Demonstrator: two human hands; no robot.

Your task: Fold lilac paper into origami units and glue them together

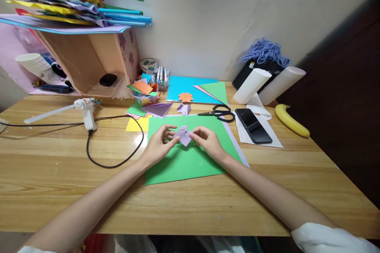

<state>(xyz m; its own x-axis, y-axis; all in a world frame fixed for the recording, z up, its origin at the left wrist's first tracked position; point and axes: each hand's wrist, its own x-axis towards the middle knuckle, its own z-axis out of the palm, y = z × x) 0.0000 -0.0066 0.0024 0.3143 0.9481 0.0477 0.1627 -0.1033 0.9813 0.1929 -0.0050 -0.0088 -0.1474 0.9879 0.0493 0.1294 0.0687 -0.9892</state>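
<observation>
A small folded piece of light purple paper (184,136) is held up over a large green sheet (190,164). My left hand (160,142) pinches its left edge between thumb and fingers. On the opposite side, my right hand (209,140) grips its right corner with thumb and forefinger. Just behind the green sheet lie another folded purple piece (184,108) and an orange paper flower (185,97). Black-handled scissors (224,113) rest across the sheet's back edge, their blades pointing left.
A glue gun (87,111) with a looping black cable stands at the left. Behind are a paper-filled tub (144,97) and a blue sheet (181,83). To the right are a phone (253,125), a banana (291,120) and white paper rolls (252,85).
</observation>
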